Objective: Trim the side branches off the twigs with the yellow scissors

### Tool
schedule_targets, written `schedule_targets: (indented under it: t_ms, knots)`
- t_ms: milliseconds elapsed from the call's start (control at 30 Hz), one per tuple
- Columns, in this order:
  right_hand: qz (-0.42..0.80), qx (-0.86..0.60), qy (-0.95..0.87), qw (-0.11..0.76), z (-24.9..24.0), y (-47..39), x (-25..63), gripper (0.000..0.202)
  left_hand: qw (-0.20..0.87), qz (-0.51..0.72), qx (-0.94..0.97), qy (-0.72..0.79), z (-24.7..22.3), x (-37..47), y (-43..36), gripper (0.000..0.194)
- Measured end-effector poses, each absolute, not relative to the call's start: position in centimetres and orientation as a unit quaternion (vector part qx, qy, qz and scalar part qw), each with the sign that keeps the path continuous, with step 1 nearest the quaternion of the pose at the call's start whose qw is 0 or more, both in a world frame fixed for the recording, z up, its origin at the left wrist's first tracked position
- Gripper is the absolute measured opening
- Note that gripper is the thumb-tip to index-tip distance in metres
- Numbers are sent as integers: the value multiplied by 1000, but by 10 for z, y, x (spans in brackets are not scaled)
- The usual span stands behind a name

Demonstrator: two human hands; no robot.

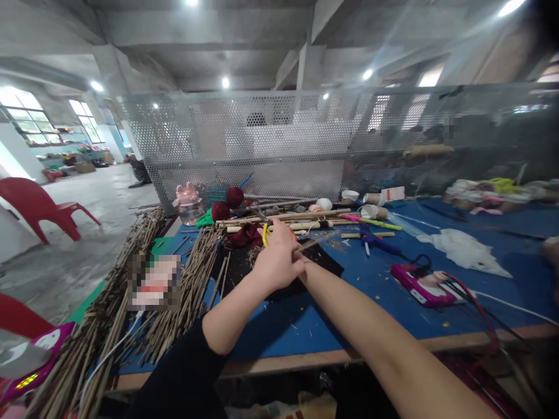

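The left hand point(279, 256) and the right hand point(300, 255) meet in the middle of the table, the left one covering most of the right. Just at the far left side of the left hand's fingers there is a tool with a yellow handle point(265, 235); its dark metal end points to the far left. I cannot tell which hand grips this tool, or whether either hand is closed, because the fingers are partly hidden. Below the hands lies a black cloth point(326, 266) on the blue table surface point(279, 343). Near the left side, many thin brown sticks point(192, 285) lie in a pile. Dark red yarn point(245, 235) is just beyond the cloth. To the right are a blue glue gun point(379, 241) and, nearer, a magenta power strip point(421, 285).
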State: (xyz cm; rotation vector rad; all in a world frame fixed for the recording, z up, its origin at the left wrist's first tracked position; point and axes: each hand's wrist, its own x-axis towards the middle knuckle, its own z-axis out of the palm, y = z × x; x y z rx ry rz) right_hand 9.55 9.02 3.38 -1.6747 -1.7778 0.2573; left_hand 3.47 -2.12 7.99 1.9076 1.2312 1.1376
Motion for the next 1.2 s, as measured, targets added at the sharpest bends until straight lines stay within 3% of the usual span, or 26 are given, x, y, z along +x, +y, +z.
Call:
schedule_targets:
  t_ms: [67, 167, 233, 333, 567, 967, 1200]
  knots:
    - [175, -557, -697, 417, 28, 90, 109, 43, 359, 508, 651, 435, 73, 24, -13, 28]
    - [199, -538, -688, 444, 13, 85, 134, 41, 475, 588, 499, 423, 58, 10, -2, 32]
    - [235, -478, -689, 492, 2, 77, 146, 41, 530, 601, 430, 416, 46, 5, 2, 35]
    - [289, -426, -709, 483, -4, 60, 153, 40, 584, 576, 410, 399, 30, 1, 3, 38]
    - [340, -381, -759, 405, 15, 29, 146, 46, 589, 586, 395, 392, 19, 3, -5, 38]
    - [350, -368, -746, 430, 13, 25, 145, 55, 574, 568, 414, 421, 14, 13, -12, 39]
    - [532, -258, -684, 427, 5, 20, 139, 58, 599, 568, 388, 409, 11, 16, -12, 37]
